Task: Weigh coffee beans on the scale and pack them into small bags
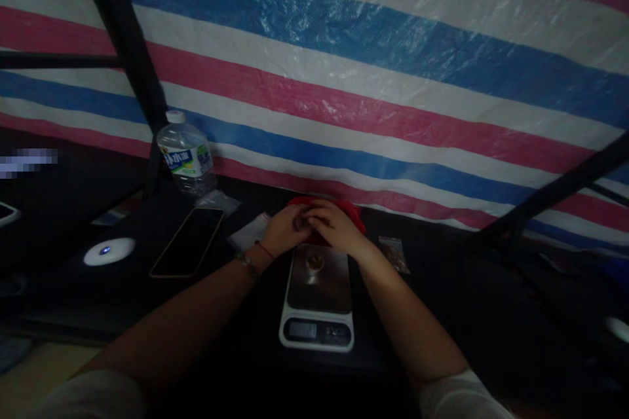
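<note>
My left hand (285, 228) and my right hand (333, 225) meet just beyond a small kitchen scale (318, 301) on a dark table. Their fingers are curled together over a red object (354, 213) behind them, and something small seems pinched between them, too dim to name. A small round brownish item (314, 263) sits on the scale's metal plate, just below my hands. The scale's display (302, 330) faces me.
A phone (187, 241) lies face up to the left, a water bottle (185, 154) stands behind it, and a white round puck with a blue light (109, 251) lies further left. Small clear bags (394, 253) lie right and left of my hands. A striped tarp (373, 78) backs the table.
</note>
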The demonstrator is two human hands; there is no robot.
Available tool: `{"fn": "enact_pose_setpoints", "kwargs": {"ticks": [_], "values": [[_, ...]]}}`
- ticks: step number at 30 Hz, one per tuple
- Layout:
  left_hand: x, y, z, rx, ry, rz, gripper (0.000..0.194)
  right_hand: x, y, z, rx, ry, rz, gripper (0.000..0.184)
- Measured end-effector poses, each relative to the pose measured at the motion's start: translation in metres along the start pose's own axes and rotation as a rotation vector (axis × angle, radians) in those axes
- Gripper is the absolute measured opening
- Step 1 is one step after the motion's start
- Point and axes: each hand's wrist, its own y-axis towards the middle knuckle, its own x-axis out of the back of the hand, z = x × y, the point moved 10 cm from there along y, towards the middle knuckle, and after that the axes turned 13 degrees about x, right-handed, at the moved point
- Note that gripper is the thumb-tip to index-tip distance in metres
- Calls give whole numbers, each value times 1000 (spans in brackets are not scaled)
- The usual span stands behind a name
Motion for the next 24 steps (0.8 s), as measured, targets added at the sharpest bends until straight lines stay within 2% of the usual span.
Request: {"fn": "enact_pose_setpoints", "kwargs": {"ticks": [3, 5, 9, 16, 20, 24], "values": [[-7, -3, -10, -55, 114, 48, 41, -21, 1, -10, -21, -35, 80, 24], [-9, -3, -14, -75, 158, 61, 44, -26, -1, -17, -60, -99, 99, 22], [-12, -4, -18, -125, 185, 72, 52, -22, -3, -23, -94, -158, 94, 16], [-18, -4, -17, -176, 167, 138, 69, -17, -6, -29, -98, -142, 134, 23], [-18, -6, -20, -151, 87, 176, 63, -16, -7, -22, -76, -122, 165, 17], [-14, -3, -14, -92, 61, 152, 55, 3, -2, -15, -48, -106, 55, 20]]}}
